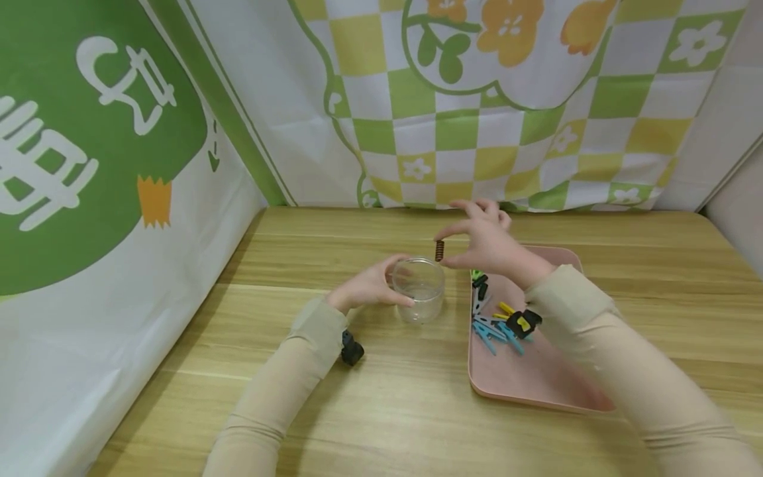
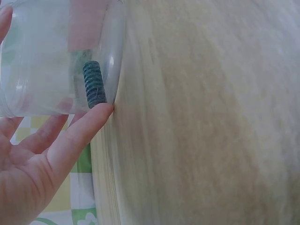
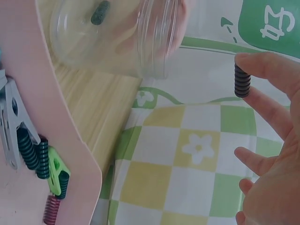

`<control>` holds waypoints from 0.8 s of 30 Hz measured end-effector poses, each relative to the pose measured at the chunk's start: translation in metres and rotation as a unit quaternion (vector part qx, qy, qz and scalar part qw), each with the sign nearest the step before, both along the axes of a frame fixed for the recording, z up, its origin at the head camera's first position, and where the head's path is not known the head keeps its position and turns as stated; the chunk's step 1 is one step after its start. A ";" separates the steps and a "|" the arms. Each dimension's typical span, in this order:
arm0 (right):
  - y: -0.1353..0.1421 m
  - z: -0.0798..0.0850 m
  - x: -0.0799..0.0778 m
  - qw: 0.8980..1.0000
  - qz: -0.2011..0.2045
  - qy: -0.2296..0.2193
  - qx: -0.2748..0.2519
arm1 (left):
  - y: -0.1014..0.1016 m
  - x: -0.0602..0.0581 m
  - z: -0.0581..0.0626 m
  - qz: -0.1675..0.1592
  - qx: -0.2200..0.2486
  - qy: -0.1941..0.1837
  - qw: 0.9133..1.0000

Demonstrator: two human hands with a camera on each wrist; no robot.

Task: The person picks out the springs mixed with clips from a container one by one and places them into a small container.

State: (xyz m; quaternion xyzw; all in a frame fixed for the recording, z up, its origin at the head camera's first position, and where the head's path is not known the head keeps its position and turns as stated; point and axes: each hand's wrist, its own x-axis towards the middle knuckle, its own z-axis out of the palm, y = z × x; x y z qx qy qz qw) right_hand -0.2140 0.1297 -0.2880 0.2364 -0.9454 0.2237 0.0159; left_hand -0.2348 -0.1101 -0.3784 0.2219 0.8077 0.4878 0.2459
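Observation:
My right hand (image 1: 485, 242) pinches a small dark coil spring (image 1: 439, 250) between thumb and index finger, just above and right of the jar's rim. The other fingers of that hand (image 3: 274, 173) are spread away from the spring (image 3: 242, 80). My left hand (image 1: 375, 285) holds a clear round plastic jar (image 1: 422, 308) by its left side, thumb in front and fingers behind. The jar has no lid on and stands on the table. A dark green spring (image 2: 94, 84) lies inside at its bottom, also seen through the wall in the right wrist view.
A pink tray (image 1: 536, 391) lies right of the jar, under my right forearm. It holds blue clips (image 1: 485, 338), grey clips (image 3: 18, 112), a green clip (image 3: 56, 168), several dark springs (image 3: 28, 149) and a reddish spring (image 3: 51, 208). A patterned cloth (image 1: 453, 146) hangs behind the table.

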 end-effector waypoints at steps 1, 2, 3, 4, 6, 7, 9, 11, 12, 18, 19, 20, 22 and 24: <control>-0.001 0.000 0.000 1.000 0.000 0.000 0.001 | 0.000 0.000 0.000 0.000 0.001 -0.001 1.000; -0.002 -0.001 -0.001 1.000 0.000 0.000 0.002 | 0.000 0.000 0.000 -0.001 0.002 -0.002 1.000; -0.003 -0.001 -0.001 1.000 0.001 0.000 0.003 | 0.000 0.000 0.000 0.000 0.002 -0.002 1.000; -0.005 -0.001 -0.001 1.000 0.002 0.000 0.004 | 0.000 0.000 0.001 0.001 0.002 -0.003 1.000; -0.007 -0.001 -0.001 1.000 0.002 0.000 0.004 | -0.001 0.001 0.001 0.001 0.000 -0.005 1.000; -0.008 -0.001 -0.001 1.000 0.002 0.001 0.003 | -0.001 0.001 0.001 0.001 -0.001 -0.006 1.000; -0.010 -0.001 -0.001 1.000 0.003 0.000 0.002 | 0.000 0.001 0.002 0.002 -0.004 -0.007 1.000; -0.012 -0.002 -0.001 1.000 0.003 0.000 0.001 | 0.000 0.001 0.002 0.002 -0.006 -0.008 1.000; -0.013 -0.002 -0.001 1.000 0.003 0.000 0.000 | 0.000 0.001 0.002 0.002 -0.007 -0.007 1.000; -0.016 -0.007 -0.002 1.000 0.006 -0.004 -0.004 | 0.000 0.002 0.003 0.007 -0.008 -0.009 1.000; -0.016 -0.008 -0.002 1.000 0.006 -0.005 -0.004 | 0.000 0.002 0.003 0.008 -0.008 -0.010 1.000; -0.017 -0.009 -0.002 1.000 0.007 -0.006 -0.004 | 0.000 0.002 0.003 0.008 -0.007 -0.011 1.000; -0.017 -0.012 -0.002 1.000 0.007 -0.008 -0.004 | 0.000 0.002 0.002 0.008 -0.006 -0.011 1.000; -0.018 -0.013 -0.003 1.000 0.007 -0.010 -0.003 | 0.000 0.001 0.002 0.007 -0.008 -0.008 1.000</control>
